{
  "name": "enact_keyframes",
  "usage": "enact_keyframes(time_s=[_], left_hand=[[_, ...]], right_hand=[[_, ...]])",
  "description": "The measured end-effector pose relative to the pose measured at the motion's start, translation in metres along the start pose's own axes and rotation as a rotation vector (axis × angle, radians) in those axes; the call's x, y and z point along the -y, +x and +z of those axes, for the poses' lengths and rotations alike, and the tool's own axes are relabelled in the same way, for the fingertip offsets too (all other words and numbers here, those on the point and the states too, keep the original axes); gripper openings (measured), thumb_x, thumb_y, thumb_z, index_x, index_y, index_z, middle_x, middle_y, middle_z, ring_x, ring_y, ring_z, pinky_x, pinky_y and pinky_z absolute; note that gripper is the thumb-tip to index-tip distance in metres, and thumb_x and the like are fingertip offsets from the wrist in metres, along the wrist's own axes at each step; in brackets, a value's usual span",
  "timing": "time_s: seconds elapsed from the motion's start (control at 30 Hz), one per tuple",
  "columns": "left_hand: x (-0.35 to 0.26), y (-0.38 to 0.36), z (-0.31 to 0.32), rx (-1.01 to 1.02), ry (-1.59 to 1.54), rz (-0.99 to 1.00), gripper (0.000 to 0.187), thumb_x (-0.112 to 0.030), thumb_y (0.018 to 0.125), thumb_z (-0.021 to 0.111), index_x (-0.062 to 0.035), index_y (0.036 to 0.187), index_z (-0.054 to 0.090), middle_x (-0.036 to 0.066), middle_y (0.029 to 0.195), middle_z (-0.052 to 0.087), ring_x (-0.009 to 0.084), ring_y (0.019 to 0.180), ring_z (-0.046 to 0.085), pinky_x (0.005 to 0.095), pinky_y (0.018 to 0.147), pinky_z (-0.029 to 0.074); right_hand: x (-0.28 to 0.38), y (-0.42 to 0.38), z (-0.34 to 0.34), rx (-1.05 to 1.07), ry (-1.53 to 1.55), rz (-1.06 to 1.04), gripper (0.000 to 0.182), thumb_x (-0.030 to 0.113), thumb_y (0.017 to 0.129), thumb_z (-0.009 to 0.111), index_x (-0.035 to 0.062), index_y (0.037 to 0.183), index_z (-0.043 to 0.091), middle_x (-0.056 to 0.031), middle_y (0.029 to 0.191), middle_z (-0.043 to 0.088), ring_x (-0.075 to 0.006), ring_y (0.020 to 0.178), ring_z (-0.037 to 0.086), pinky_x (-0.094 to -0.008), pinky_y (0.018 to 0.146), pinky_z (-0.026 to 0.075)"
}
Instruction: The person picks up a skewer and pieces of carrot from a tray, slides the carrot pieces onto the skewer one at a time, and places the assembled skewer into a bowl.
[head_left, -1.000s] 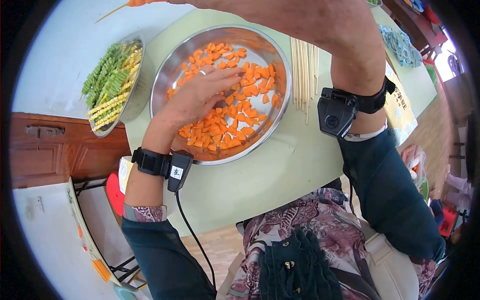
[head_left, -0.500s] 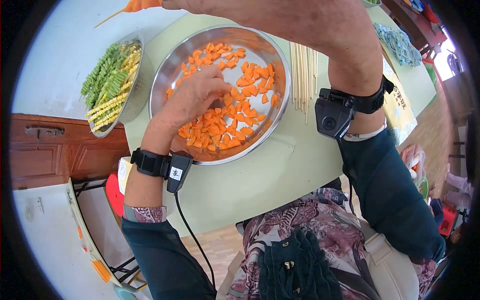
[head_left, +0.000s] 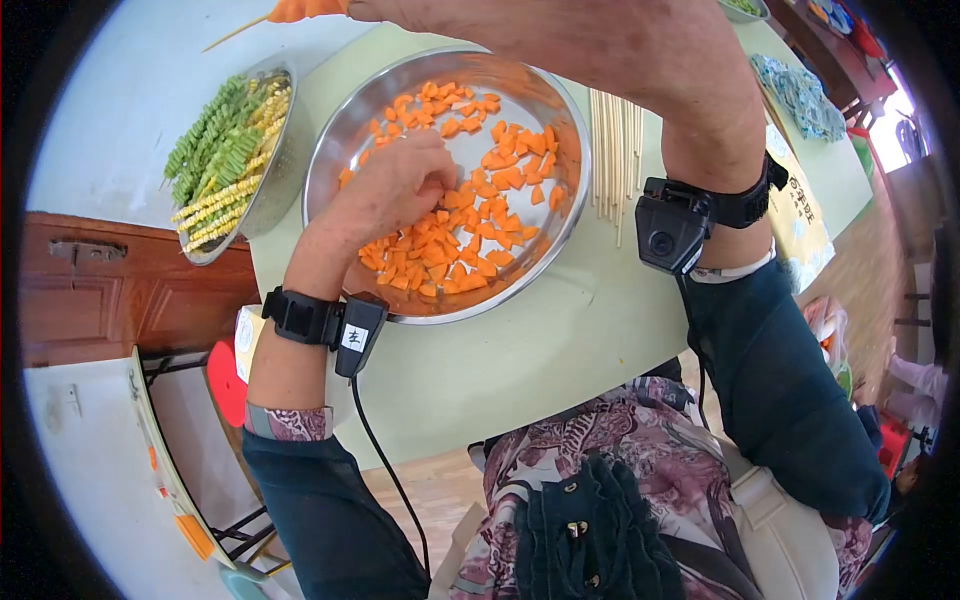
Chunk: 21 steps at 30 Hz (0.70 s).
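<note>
My left hand (head_left: 400, 185) is in the wide steel bowl (head_left: 567, 215), among cut carrot pieces (head_left: 440, 250). Its fingers are curled together, and their tips are turned away, so whatever they hold is hidden. At the top edge my right hand (head_left: 368, 8) is mostly cut off. From it sticks out a wooden skewer (head_left: 236, 33) threaded with orange carrot pieces (head_left: 300, 8). The right forearm stretches across above the bowl's far rim.
Left of the bowl, a steel colander (head_left: 275, 165) holds filled green and yellow skewers (head_left: 215, 150). Bare wooden skewers (head_left: 615, 150) lie to the right. Farther right are a yellow printed packet (head_left: 800, 215) and a patterned cloth (head_left: 797, 95) on the pale green table (head_left: 540, 360).
My left hand's fingers have drawn in and curled more among the carrot pieces. The right hand and its skewer have shifted slightly right in view, as has the bowl.
</note>
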<state>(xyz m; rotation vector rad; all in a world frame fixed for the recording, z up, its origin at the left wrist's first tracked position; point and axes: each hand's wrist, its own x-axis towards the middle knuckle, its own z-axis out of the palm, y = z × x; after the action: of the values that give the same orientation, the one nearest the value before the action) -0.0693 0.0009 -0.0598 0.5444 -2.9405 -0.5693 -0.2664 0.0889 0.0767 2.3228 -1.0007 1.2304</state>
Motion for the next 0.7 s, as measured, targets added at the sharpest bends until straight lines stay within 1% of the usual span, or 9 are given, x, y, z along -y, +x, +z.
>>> enact_keyframes(time_s=[0.13, 0.23, 0.3, 0.33, 0.4, 0.53, 0.6, 0.63, 0.7], left_hand=[[0.001, -0.001, 0.002, -0.035, -0.010, 0.016, 0.016, 0.004, 0.071, 0.061, -0.0014, 0.087, 0.060, 0.009, 0.086, 0.054, 0.0255, 0.085, 0.056, 0.0335, 0.072, 0.047], [0.000, -0.001, 0.002, -0.038, -0.060, 0.059, 0.014, 0.003, 0.072, 0.062, -0.0020, 0.084, 0.059, 0.009, 0.086, 0.054, 0.0253, 0.085, 0.056, 0.0340, 0.072, 0.046], [-0.004, -0.002, -0.001, -0.014, -0.055, 0.038, 0.013, 0.001, 0.072, 0.064, -0.0023, 0.083, 0.058, 0.008, 0.085, 0.054, 0.0253, 0.086, 0.055, 0.0343, 0.073, 0.046], [-0.004, -0.002, 0.000, -0.014, -0.055, 0.038, 0.013, 0.001, 0.072, 0.064, -0.0023, 0.083, 0.058, 0.008, 0.085, 0.054, 0.0253, 0.086, 0.055, 0.0343, 0.073, 0.046], [-0.004, -0.001, -0.001, 0.017, -0.007, 0.006, 0.013, -0.002, 0.072, 0.066, -0.0028, 0.083, 0.058, 0.007, 0.085, 0.054, 0.0251, 0.087, 0.055, 0.0344, 0.074, 0.046], [-0.004, -0.002, -0.003, 0.004, -0.027, 0.019, 0.013, -0.003, 0.072, 0.067, -0.0040, 0.082, 0.058, 0.007, 0.084, 0.052, 0.0256, 0.086, 0.054, 0.0340, 0.073, 0.045], [-0.004, -0.002, -0.005, 0.009, -0.004, 0.047, 0.011, -0.003, 0.075, 0.066, -0.0035, 0.081, 0.057, 0.005, 0.082, 0.056, 0.0208, 0.081, 0.056, 0.0317, 0.070, 0.046], [-0.004, -0.003, -0.005, 0.002, 0.007, 0.043, 0.011, -0.003, 0.075, 0.066, -0.0035, 0.081, 0.057, 0.005, 0.082, 0.056, 0.0208, 0.081, 0.056, 0.0317, 0.070, 0.046], [-0.001, -0.005, -0.008, -0.152, -0.391, -0.156, 0.005, -0.005, 0.083, 0.061, -0.0024, 0.087, 0.059, 0.007, 0.080, 0.063, 0.0185, 0.068, 0.064, 0.0278, 0.056, 0.050]], right_hand=[[0.003, 0.002, 0.000, -0.002, -0.030, -0.005, 0.033, 0.015, 0.085, 0.061, -0.0033, 0.058, 0.051, -0.0147, 0.047, 0.039, -0.0255, 0.044, 0.042, -0.0372, 0.050, 0.041], [0.007, -0.002, -0.003, 0.079, -0.101, 0.063, 0.032, 0.015, 0.084, 0.062, -0.0036, 0.059, 0.052, -0.0150, 0.047, 0.040, -0.0257, 0.045, 0.044, -0.0369, 0.051, 0.041], [0.002, -0.006, -0.001, -0.076, -0.052, -0.108, 0.031, 0.015, 0.083, 0.062, -0.0038, 0.060, 0.053, -0.0151, 0.048, 0.041, -0.0261, 0.047, 0.045, -0.0367, 0.052, 0.041], [0.001, -0.005, -0.001, -0.077, -0.051, -0.108, 0.031, 0.015, 0.083, 0.062, -0.0038, 0.060, 0.053, -0.0151, 0.048, 0.041, -0.0261, 0.047, 0.045, -0.0367, 0.052, 0.041], [0.000, -0.003, 0.000, -0.044, -0.072, -0.066, 0.030, 0.014, 0.083, 0.062, -0.0037, 0.061, 0.053, -0.0146, 0.048, 0.041, -0.0262, 0.047, 0.046, -0.0367, 0.052, 0.041], [0.000, -0.001, 0.001, -0.049, -0.089, -0.091, 0.029, 0.014, 0.083, 0.061, -0.0034, 0.061, 0.053, -0.0145, 0.049, 0.043, -0.0258, 0.047, 0.047, -0.0368, 0.052, 0.041], [0.006, 0.002, -0.002, 0.069, -0.080, 0.033, 0.028, 0.014, 0.083, 0.061, -0.0026, 0.062, 0.055, -0.0136, 0.049, 0.044, -0.0248, 0.045, 0.046, -0.0360, 0.051, 0.042], [0.010, 0.003, -0.003, 0.062, -0.080, 0.022, 0.028, 0.014, 0.083, 0.061, -0.0026, 0.062, 0.055, -0.0136, 0.049, 0.044, -0.0248, 0.045, 0.046, -0.0360, 0.051, 0.042], [0.021, 0.005, -0.009, 0.162, -0.047, 0.154, 0.026, 0.015, 0.084, 0.061, -0.0026, 0.065, 0.057, -0.0132, 0.049, 0.046, -0.0241, 0.044, 0.046, -0.0349, 0.050, 0.042]])
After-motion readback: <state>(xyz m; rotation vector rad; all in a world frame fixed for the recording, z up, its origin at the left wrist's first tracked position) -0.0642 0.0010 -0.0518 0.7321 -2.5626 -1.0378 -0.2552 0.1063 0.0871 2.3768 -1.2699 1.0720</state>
